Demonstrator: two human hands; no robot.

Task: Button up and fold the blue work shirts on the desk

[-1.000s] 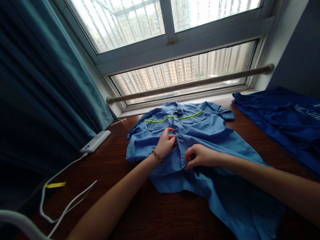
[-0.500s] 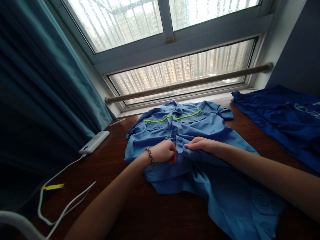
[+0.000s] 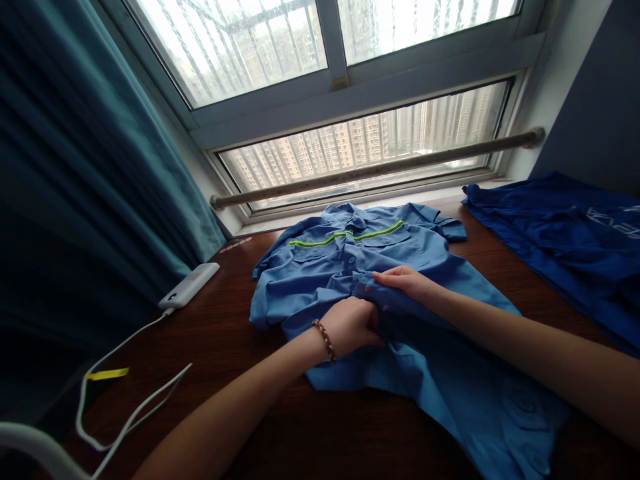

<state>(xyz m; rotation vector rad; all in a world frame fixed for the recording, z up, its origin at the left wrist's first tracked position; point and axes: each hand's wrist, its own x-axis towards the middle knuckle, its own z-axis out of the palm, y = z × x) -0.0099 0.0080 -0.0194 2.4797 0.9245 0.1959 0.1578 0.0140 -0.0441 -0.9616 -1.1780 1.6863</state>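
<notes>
A light blue work shirt (image 3: pixel 425 260) with a yellow-green stripe across its chest lies front up, collar toward the window. My right hand (image 3: pixel 405 280) pinches the edge of the shirt's button front near the middle. Just below and to the left, my left hand (image 3: pixel 353 325), with a braided bracelet (image 3: pixel 325 339) at the wrist, is closed on the shirt's cloth; its fingertips are partly hidden. One button (image 3: pixel 351 260) shows above the hands. The lower part of the shirt is rumpled and spreads toward me on the right.
The shirt lies on a dark brown wooden surface (image 3: pixel 220 360). Left are a white power bank (image 3: pixel 193 287), a white cable (image 3: pixel 123 337) with a yellow tag (image 3: pixel 107 374), and a teal curtain (image 3: pixel 120 133). Dark blue cloth (image 3: pixel 555 227) lies right. A metal rail (image 3: pixel 380 169) crosses the window.
My left hand has moved right and toward me, onto cloth below the right hand. My right hand has shifted slightly, and the button front it pinches is now folded over.
</notes>
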